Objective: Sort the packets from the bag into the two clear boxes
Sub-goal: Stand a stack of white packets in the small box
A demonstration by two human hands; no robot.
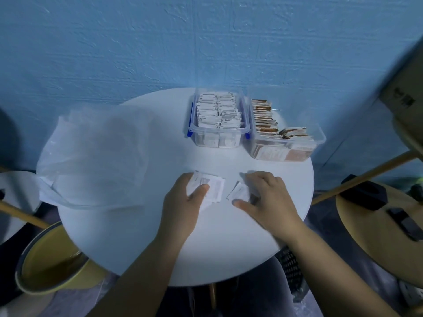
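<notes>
open tabletop [206, 161] before clear boxes [218, 131], bag [96, 156] crowding left

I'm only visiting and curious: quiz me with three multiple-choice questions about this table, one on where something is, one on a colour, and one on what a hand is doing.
1. Where does the crumpled clear plastic bag lie?
A. on the left of the round white table
B. inside a box
C. on the floor

2. What colour are the latches on the left clear plastic box?
A. red
B. blue
C. green

3. What is the left hand doing?
A. hanging idle off the table
B. lifting a box
C. holding small white packets

Answers:
1 A, the bag spreads over the table's left side.
2 B, blue latches show at the box's near corners.
3 C, its thumb lies over the packets.
</notes>
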